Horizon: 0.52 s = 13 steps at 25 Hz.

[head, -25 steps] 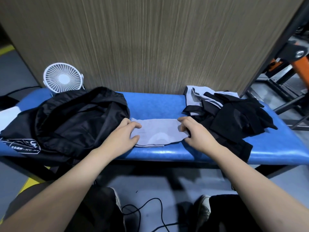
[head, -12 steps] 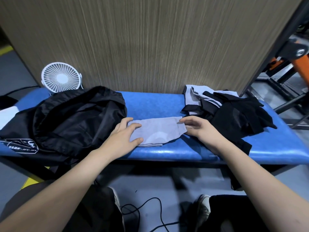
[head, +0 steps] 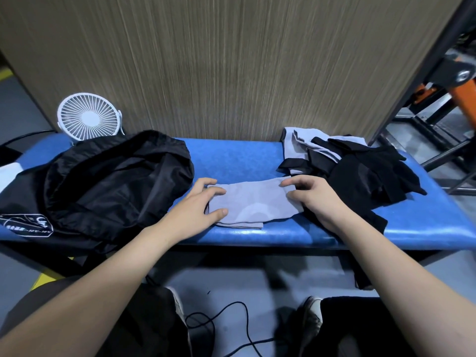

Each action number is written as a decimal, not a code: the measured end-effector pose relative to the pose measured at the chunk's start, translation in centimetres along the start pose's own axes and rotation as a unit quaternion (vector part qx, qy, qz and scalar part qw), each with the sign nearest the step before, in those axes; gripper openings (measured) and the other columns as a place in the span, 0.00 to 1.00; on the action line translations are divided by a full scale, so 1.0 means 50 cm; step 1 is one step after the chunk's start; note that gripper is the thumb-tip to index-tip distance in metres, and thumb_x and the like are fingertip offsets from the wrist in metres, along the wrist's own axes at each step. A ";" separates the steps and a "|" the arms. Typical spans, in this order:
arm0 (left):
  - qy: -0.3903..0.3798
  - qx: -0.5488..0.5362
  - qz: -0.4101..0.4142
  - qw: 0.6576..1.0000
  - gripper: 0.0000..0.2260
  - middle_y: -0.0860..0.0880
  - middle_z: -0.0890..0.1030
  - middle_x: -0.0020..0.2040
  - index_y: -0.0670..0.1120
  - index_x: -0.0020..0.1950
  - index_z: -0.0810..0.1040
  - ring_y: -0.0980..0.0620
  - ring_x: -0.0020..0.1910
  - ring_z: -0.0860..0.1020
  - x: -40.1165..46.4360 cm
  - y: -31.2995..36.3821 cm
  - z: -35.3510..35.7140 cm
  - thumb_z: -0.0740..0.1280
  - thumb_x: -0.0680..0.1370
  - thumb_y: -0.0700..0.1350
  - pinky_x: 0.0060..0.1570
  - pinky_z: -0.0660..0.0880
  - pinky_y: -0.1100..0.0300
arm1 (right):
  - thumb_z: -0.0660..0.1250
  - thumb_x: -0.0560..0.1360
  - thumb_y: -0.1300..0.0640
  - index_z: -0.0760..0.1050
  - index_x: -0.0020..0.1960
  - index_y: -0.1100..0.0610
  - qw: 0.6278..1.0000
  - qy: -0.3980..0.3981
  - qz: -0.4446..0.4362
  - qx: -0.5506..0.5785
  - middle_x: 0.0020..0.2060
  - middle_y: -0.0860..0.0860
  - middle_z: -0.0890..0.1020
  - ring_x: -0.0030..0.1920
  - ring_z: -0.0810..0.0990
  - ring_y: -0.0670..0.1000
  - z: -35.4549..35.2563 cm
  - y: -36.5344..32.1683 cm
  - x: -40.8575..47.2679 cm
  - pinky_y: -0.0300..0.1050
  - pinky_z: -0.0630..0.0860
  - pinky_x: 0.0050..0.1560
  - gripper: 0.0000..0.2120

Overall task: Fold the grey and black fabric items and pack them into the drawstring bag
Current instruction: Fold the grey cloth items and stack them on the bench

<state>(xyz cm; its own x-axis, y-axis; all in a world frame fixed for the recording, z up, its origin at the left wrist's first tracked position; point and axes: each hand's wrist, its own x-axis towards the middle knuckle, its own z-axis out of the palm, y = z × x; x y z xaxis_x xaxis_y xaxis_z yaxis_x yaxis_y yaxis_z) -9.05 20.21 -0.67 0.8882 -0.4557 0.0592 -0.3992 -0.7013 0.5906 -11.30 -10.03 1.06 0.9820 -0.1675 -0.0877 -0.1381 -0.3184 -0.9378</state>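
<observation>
A blue surface (head: 239, 161) carries a black bag (head: 110, 181) on the left and a grey-and-black pile (head: 360, 171) on the right — between them lies a folded grey cloth (head: 255, 202). The left hand (head: 195, 207) rests spread on one end; the right hand (head: 316, 197) pinches the other.

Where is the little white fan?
The white fan stands at the bench's far left, against the wooden wall, just behind the black drawstring bag.

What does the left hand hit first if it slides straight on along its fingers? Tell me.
Likely the right hand: the left hand points right across the grey cloth that it rests on, toward those fingers at the far end.
</observation>
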 end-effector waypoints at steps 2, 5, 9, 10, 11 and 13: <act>-0.009 0.001 0.007 1.000 0.21 0.57 0.60 0.73 0.54 0.70 0.72 0.59 0.70 0.66 0.012 0.008 0.008 0.68 0.78 0.55 0.61 0.63 0.63 | 0.67 0.71 0.69 0.84 0.47 0.54 1.000 0.009 0.008 0.007 0.36 0.52 0.73 0.34 0.68 0.48 -0.011 0.001 -0.004 0.41 0.64 0.35 0.13; 0.006 -0.002 0.019 1.000 0.18 0.57 0.64 0.69 0.54 0.68 0.74 0.60 0.64 0.69 0.024 0.012 0.010 0.68 0.79 0.53 0.62 0.67 0.61 | 0.65 0.70 0.70 0.84 0.45 0.55 0.999 0.032 0.015 -0.001 0.36 0.54 0.71 0.36 0.67 0.50 -0.030 0.003 -0.011 0.42 0.63 0.36 0.14; 0.037 -0.026 0.023 0.999 0.14 0.57 0.69 0.53 0.56 0.63 0.78 0.60 0.56 0.74 0.017 -0.002 0.006 0.70 0.78 0.48 0.61 0.70 0.63 | 0.61 0.71 0.70 0.82 0.44 0.58 0.998 0.060 0.025 -0.018 0.31 0.52 0.72 0.30 0.68 0.48 -0.040 -0.010 -0.014 0.42 0.65 0.33 0.13; 0.033 -0.026 0.025 0.999 0.13 0.56 0.70 0.51 0.56 0.63 0.78 0.59 0.54 0.74 0.014 -0.004 0.007 0.70 0.78 0.48 0.61 0.71 0.61 | 0.60 0.72 0.70 0.82 0.45 0.60 0.998 0.048 0.031 0.005 0.33 0.54 0.73 0.30 0.69 0.50 -0.037 -0.017 -0.015 0.41 0.67 0.32 0.13; 0.028 -0.024 0.024 0.999 0.13 0.56 0.71 0.50 0.56 0.63 0.78 0.58 0.53 0.75 0.011 -0.006 0.009 0.69 0.79 0.48 0.61 0.72 0.59 | 0.60 0.72 0.70 0.81 0.47 0.63 0.998 0.030 0.039 0.041 0.35 0.57 0.74 0.30 0.71 0.53 -0.033 -0.025 -0.016 0.43 0.71 0.29 0.12; 0.030 -0.025 0.018 0.999 0.13 0.55 0.73 0.49 0.56 0.64 0.78 0.56 0.53 0.75 0.010 -0.005 0.011 0.68 0.80 0.49 0.61 0.72 0.57 | 0.59 0.73 0.71 0.78 0.50 0.66 0.993 -0.004 0.051 0.105 0.39 0.60 0.75 0.32 0.74 0.57 -0.023 -0.043 -0.022 0.47 0.76 0.28 0.11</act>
<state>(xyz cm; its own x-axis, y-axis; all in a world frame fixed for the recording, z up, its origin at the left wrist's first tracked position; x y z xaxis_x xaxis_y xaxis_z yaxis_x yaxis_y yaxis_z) -8.62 19.83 -1.23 0.8861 -0.4456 0.1274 -0.4200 -0.6559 0.6272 -12.24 -10.23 3.55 0.9652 -0.1813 -0.1886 -0.2087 -0.0987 -0.9730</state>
